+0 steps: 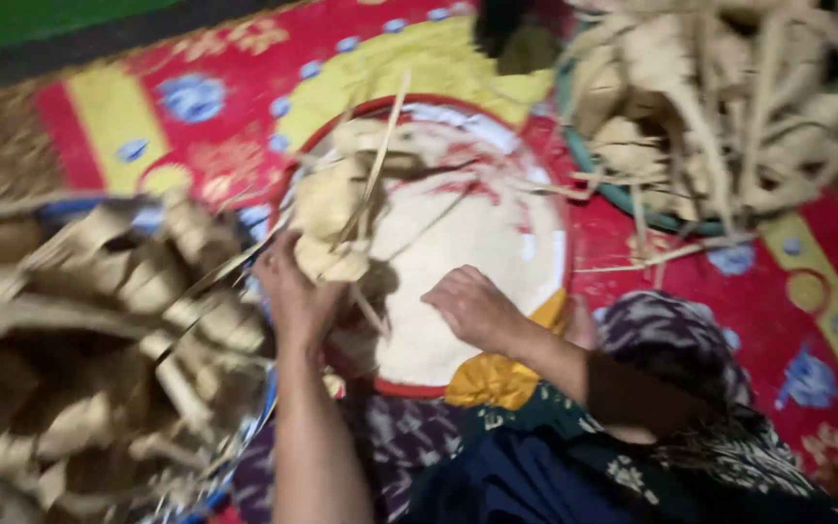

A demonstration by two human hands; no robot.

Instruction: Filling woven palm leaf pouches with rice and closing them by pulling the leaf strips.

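Observation:
My left hand point(295, 291) holds up a pale woven leaf pouch point(327, 218) with loose leaf strips sticking out, over the left side of a round basin point(545, 194) filled with white rice point(458, 247). My right hand point(472, 306) is in the basin, fingers curled down on the rice near its front edge. Whether it holds rice I cannot tell. The picture is blurred by motion.
A heap of woven leaf pouches point(99, 320) fills a container at the left. Another pile of leaf pouches point(720, 107) lies in a green-rimmed basin at the upper right. All stands on a red patterned mat point(235, 107). My patterned skirt point(671, 427) covers the foreground.

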